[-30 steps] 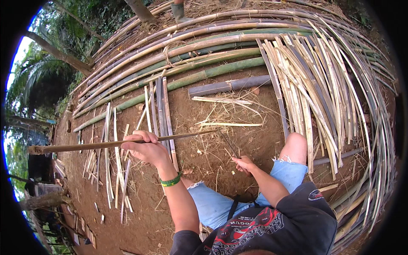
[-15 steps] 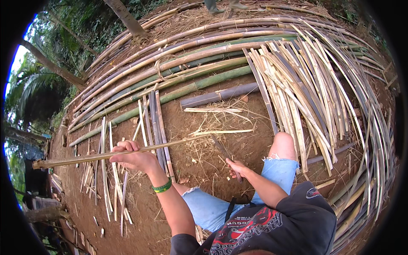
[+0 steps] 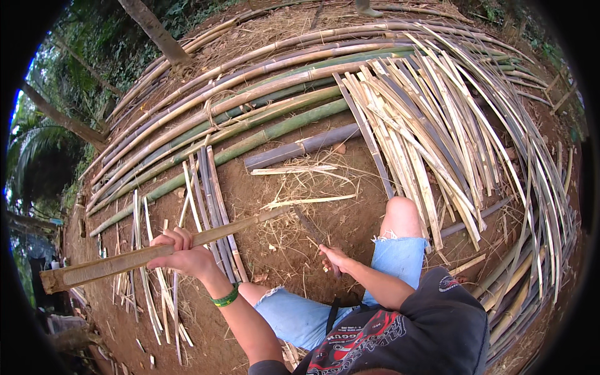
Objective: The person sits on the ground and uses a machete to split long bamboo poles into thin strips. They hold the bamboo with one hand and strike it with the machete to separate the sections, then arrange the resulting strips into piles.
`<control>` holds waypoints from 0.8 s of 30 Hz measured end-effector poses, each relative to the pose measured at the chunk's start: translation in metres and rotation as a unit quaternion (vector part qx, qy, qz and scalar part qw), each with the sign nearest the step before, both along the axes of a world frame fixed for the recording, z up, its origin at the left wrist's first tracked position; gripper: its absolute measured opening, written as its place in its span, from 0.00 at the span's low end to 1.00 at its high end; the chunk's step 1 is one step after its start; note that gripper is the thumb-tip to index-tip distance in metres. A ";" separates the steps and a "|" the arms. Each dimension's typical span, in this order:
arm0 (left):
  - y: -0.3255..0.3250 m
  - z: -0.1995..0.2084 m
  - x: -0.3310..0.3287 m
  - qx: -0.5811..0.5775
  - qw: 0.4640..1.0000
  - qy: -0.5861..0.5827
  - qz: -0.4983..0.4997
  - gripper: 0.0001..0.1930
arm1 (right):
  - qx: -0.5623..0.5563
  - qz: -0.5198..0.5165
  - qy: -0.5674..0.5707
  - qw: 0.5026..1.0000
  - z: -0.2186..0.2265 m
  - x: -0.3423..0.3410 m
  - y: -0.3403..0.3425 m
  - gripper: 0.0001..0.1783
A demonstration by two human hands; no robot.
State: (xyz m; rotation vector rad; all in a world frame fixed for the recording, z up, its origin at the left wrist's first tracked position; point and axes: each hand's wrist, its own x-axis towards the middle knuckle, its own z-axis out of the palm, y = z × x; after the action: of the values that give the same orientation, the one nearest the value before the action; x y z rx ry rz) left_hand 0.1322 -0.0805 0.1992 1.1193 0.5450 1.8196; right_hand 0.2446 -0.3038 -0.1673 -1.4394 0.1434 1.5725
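My left hand (image 3: 182,255) is wrapped round a long split bamboo strip (image 3: 97,269), palm beneath it. The strip slants from the left edge up toward the middle, its hollow pale inner face turned to view. In my right hand (image 3: 337,259) is a machete (image 3: 308,225) with a dark blade, its handle partly hidden by the fingers. The blade's tip is close to the strip's far end; I cannot tell whether they touch. Beyond that end a thin pale bamboo sliver (image 3: 319,200) lies among curled shavings (image 3: 312,181) on the soil.
Long bamboo poles (image 3: 275,87) lie across the far side. A large heap of split strips (image 3: 419,137) is at the right, with bundled slats (image 3: 544,206) beyond it. More slats (image 3: 215,212) lie left of my knees. A person's foot (image 3: 367,9) shows at the top.
The bamboo strip has rolled so that its broad inner face shows, and its left end has dropped lower. The machete remains near its far end. The whole view has shifted slightly.
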 end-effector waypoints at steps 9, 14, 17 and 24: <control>0.007 0.000 -0.006 0.003 0.998 0.000 -0.065 0.35 | -0.050 0.014 -0.132 0.990 -0.001 -0.001 0.015 0.37; 0.008 -0.003 -0.009 0.000 0.997 0.042 -0.057 0.35 | -0.032 0.097 -0.333 0.937 0.027 -0.025 0.024 0.44; 0.008 -0.004 -0.011 0.011 0.997 0.031 -0.071 0.35 | 0.093 0.062 -0.367 0.923 0.092 -0.035 0.021 0.38; 0.007 -0.008 -0.023 0.039 0.991 0.038 -0.123 0.35 | 0.197 0.074 -0.409 0.888 0.097 -0.032 0.024 0.34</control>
State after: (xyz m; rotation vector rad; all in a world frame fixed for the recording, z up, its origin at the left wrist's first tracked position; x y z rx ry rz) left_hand 0.1095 -0.0731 0.1908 1.2550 0.3628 1.6008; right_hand 0.2124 -0.2803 -0.0707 -1.6729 -0.7560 0.9072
